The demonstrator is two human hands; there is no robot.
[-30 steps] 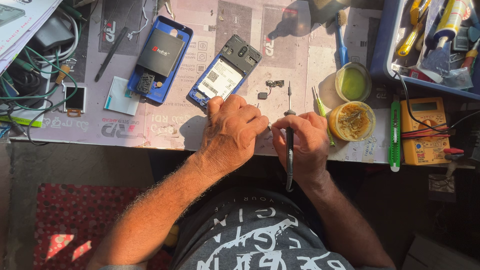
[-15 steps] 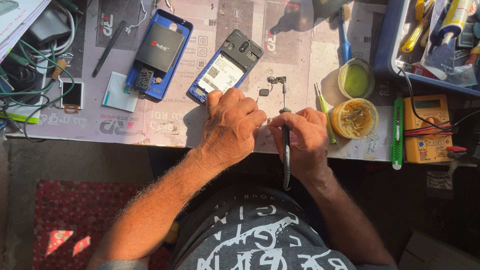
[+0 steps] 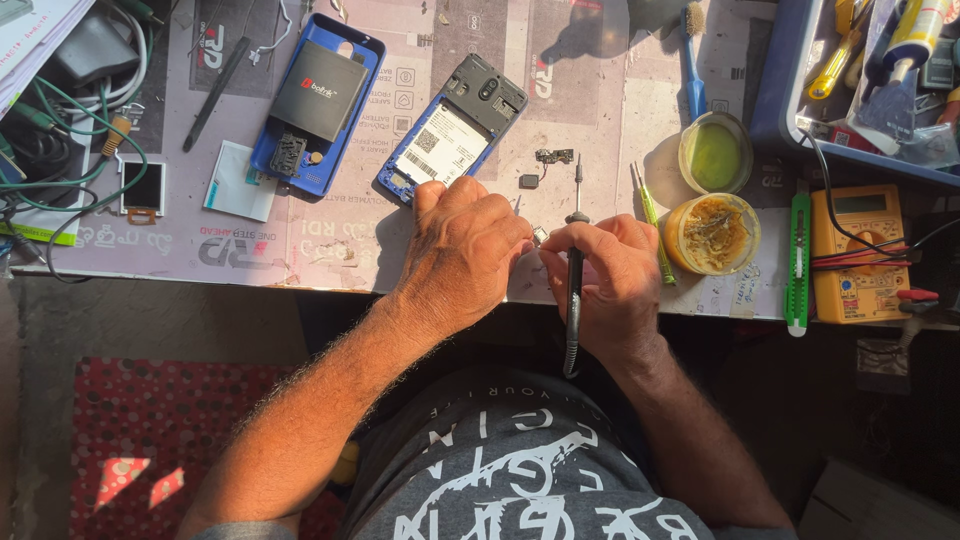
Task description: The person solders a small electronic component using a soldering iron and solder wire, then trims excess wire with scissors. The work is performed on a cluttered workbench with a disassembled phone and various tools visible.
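Note:
My right hand grips a black-handled soldering iron, its tip pointing away from me toward a small circuit part and a tiny black component. My left hand rests palm down on the work mat, fingers curled over a small metal piece between the two hands; what it pinches is mostly hidden. Just beyond its knuckles lies an opened blue phone with its back off. A second blue phone with a black battery lies further left.
Two round tins stand right of the hands, a green one and a yellow flux tin. A yellow multimeter, green cutter, blue brush, blue parts tray, cables and small screen surround the mat.
Both hands stay close together at the mat's near edge. The iron in my right hand has shifted only slightly; the view has moved a little.

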